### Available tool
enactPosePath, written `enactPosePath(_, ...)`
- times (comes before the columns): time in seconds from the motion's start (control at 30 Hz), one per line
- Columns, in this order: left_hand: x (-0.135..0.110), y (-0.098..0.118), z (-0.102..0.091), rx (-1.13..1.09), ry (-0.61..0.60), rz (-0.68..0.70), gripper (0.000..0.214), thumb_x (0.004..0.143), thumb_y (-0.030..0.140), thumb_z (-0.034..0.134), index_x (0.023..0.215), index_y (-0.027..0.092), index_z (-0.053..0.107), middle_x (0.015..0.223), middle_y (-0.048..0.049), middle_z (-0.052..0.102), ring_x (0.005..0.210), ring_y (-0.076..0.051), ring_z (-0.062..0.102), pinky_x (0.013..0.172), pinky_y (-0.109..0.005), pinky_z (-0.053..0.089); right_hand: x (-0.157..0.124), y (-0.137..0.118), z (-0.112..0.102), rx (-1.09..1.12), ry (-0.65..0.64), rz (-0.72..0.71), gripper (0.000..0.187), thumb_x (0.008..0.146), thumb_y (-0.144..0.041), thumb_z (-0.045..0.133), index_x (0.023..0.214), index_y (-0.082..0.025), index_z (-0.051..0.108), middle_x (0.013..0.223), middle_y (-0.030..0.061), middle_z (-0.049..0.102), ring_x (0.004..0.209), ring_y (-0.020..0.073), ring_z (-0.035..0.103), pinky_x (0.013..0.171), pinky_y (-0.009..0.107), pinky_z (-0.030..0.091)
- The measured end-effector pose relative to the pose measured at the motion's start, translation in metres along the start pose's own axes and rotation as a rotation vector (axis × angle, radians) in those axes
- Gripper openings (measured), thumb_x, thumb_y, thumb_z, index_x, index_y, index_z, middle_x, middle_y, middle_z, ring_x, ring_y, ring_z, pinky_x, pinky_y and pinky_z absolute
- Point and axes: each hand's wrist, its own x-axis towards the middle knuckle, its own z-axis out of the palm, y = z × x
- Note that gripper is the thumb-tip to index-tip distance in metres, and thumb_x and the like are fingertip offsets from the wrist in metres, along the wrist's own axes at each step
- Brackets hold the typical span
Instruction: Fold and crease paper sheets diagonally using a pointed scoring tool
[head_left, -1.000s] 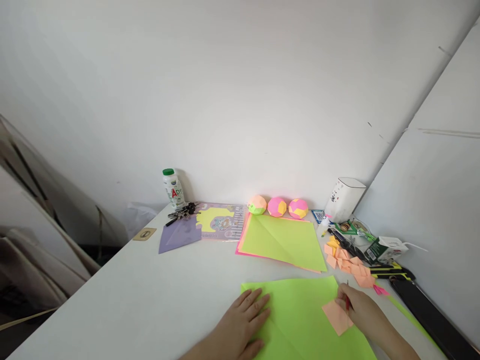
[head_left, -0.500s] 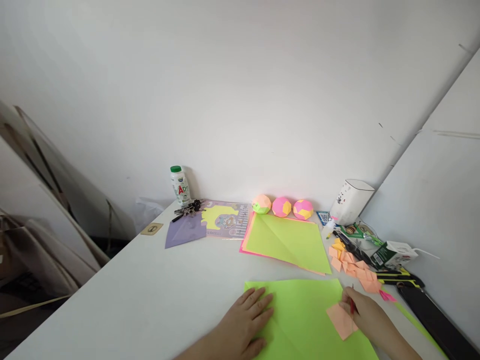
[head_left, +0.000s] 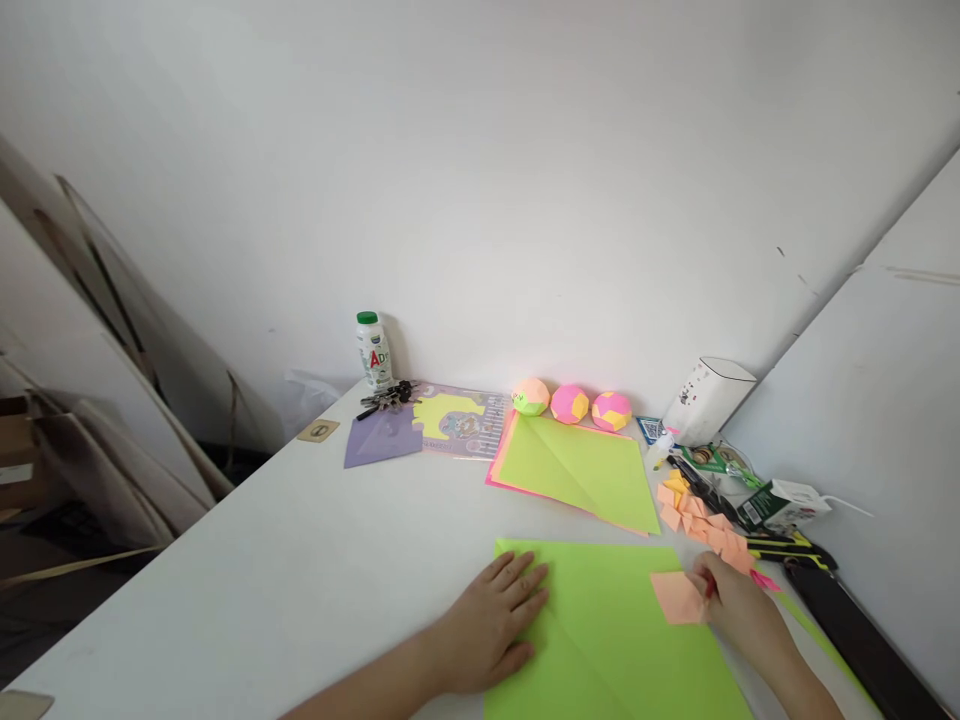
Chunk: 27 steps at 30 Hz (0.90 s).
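My left hand [head_left: 491,622] lies flat with fingers stretched out on the left edge of a bright green paper sheet [head_left: 607,640] on the white table [head_left: 300,560]. My right hand [head_left: 731,600] is closed in a pinch on a thin red pen or tool, at the right edge of a small orange paper square [head_left: 675,597] that rests on the green sheet.
A stack of green and pink sheets [head_left: 577,472] lies behind, with three paper balls [head_left: 571,403] at the wall. Folded orange pieces [head_left: 701,515], cutters and a small carton [head_left: 780,503] crowd the right. A bottle [head_left: 373,350], keys [head_left: 386,398] and purple paper [head_left: 382,445] sit back left.
The view has shifted, showing more of the near table. The orange square and my right hand have turned slightly; the left hand stays flat on the sheet.
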Motion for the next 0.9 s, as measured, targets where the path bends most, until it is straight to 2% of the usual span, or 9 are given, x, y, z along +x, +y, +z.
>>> enactPosePath(0.13,0.001,0.012,0.003,-0.007,-0.027,0.001,0.058,0.093,0.039,0.041,0.145,0.015,0.027,0.152,-0.0118,0.017,0.14,-0.036,0.014,0.112,-0.055,0.018,0.002,-0.001,-0.01,0.237,0.13,-0.069,0.021,0.075,-0.04,0.048,0.063,-0.023,0.044,0.058,0.0006,0.053,0.057,0.0169,0.049,0.055,0.026,0.038)
enactPosePath(0.2,0.001,0.021,0.007,-0.022,-0.03,0.014,0.06,0.093,0.04,0.041,0.145,0.015,0.026,0.152,-0.0125,0.017,0.14,-0.036,0.013,0.112,-0.056,0.018,0.0,-0.012,-0.016,0.393,0.193,-0.063,0.023,0.073,-0.044,0.053,0.067,-0.022,0.05,0.061,0.0014,0.056,0.057,0.0165,0.051,0.055,0.026,0.041)
enactPosePath(0.27,0.002,0.029,0.012,-0.04,-0.013,0.033,0.06,0.094,0.042,0.039,0.145,0.014,0.025,0.153,-0.0128,0.016,0.14,-0.036,0.012,0.113,-0.055,0.017,-0.005,-0.034,-0.02,0.592,0.214,-0.069,0.028,0.074,-0.049,0.056,0.073,-0.021,0.052,0.06,0.0006,0.055,0.052,0.0148,0.05,0.05,0.026,0.042)
enactPosePath(0.33,0.002,0.034,0.017,-0.05,0.012,0.047,0.06,0.094,0.044,0.035,0.145,0.013,0.026,0.153,-0.0133,0.016,0.14,-0.036,0.012,0.113,-0.055,0.016,-0.013,-0.065,-0.018,0.75,0.145,-0.109,0.032,0.075,-0.052,0.058,0.078,-0.02,0.053,0.059,-0.0014,0.052,0.047,0.0125,0.048,0.046,0.025,0.042)
enactPosePath(0.43,0.003,0.039,0.018,-0.045,0.029,0.034,0.059,0.094,0.046,0.034,0.145,0.015,0.027,0.15,-0.014,0.025,0.138,-0.037,0.019,0.112,-0.061,0.011,-0.025,-0.114,-0.003,0.867,-0.106,-0.181,0.027,0.079,-0.047,0.056,0.08,-0.021,0.052,0.068,-0.002,0.053,0.046,0.0097,0.048,0.043,0.023,0.042)
enactPosePath(0.5,0.003,0.041,0.014,-0.03,0.024,0.02,0.059,0.094,0.046,0.035,0.145,0.019,0.024,0.147,-0.0127,0.033,0.136,-0.037,0.024,0.108,-0.067,0.007,-0.032,-0.137,0.011,0.836,-0.258,-0.23,0.02,0.081,-0.041,0.052,0.078,-0.021,0.051,0.061,-0.0047,0.048,0.045,0.0094,0.046,0.042,0.022,0.04)
enactPosePath(0.57,0.003,0.042,0.008,0.002,0.011,0.023,0.061,0.093,0.046,0.036,0.146,0.021,0.021,0.146,-0.0112,0.035,0.136,-0.037,0.025,0.106,-0.071,0.007,-0.035,-0.149,0.022,0.779,-0.276,-0.279,0.015,0.08,-0.033,0.051,0.072,-0.02,0.051,0.06,-0.0045,0.048,0.051,0.0099,0.048,0.046,0.021,0.04)
enactPosePath(0.7,0.003,0.043,0.0,0.085,-0.002,0.038,0.061,0.094,0.049,0.032,0.145,0.017,0.022,0.144,-0.0129,0.039,0.134,-0.034,0.029,0.106,-0.068,0.011,-0.029,-0.154,0.038,0.735,-0.217,-0.325,0.012,0.081,-0.025,0.047,0.072,-0.019,0.051,0.063,-0.0033,0.05,0.057,0.011,0.048,0.052,0.022,0.04)
enactPosePath(0.9,0.001,0.049,0.01,0.256,0.067,-0.031,0.06,0.094,0.052,0.03,0.134,0.01,0.043,0.13,-0.0173,0.051,0.123,-0.034,0.039,0.103,-0.057,0.025,-0.019,-0.159,0.065,0.655,-0.112,-0.511,0.009,0.079,-0.018,0.048,0.074,-0.02,0.055,0.064,-0.0014,0.053,0.061,0.0137,0.049,0.06,0.026,0.041)
